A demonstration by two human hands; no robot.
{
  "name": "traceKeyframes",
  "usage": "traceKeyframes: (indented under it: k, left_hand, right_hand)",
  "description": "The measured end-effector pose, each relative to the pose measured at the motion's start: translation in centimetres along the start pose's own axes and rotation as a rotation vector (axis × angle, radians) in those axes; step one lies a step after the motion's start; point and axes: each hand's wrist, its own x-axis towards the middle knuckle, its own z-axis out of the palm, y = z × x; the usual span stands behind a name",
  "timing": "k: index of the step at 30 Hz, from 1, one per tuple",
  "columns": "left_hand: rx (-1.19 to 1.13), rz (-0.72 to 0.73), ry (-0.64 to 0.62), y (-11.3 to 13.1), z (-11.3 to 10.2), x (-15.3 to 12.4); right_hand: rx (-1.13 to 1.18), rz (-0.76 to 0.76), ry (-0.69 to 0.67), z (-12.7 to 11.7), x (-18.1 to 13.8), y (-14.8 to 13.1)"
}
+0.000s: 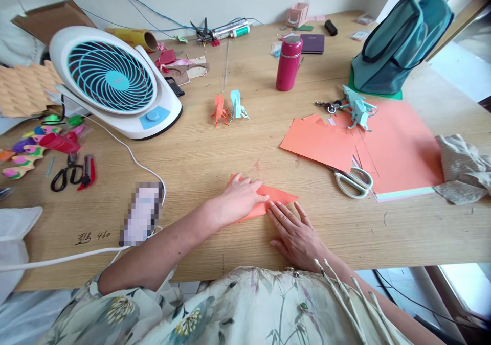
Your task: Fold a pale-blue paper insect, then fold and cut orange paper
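Both bare hands over the light wood-grain tabletop, working close to its near edge, about midway along. Folded bright-orange paper piece with a pointed tip lies flat on the surface there, tip aimed toward the right edge.

Left hand: palm down on the paper, fingers extended toward the far edge, thumb out toward the right. Not clamped, just resting flat. Left forearm crosses low from the near edge's left part, elbow bent.

Right hand: palm down, fingers nearly straight, pointing away from the near edge and leftward. Index and middle fingertips at the paper's lower side; little finger apart from the others, thumb spread out on the wood. No grip. Right forearm comes up from the near edge, right of the torso.

Toward the right edge: loose orange paper sheet, white-handled scissors partly under it. Farther back, centre: small folded orange paper figure beside a pale-blue one.
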Motion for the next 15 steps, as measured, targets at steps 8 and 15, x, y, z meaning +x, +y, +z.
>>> traceKeyframes:
  k: [8, 15]
  left_hand:
    - [-0.001, -0.011, -0.063, 0.3, -1.1, -0.1]
    - [0.001, -0.008, -0.014, 0.0, -0.3, 0.1]
  right_hand:
    - [0.017, -0.137, 0.024, 1.5, 0.7, -1.8]
    - [0.095, -0.254, -0.031, 1.6, 2.6, -3.7]
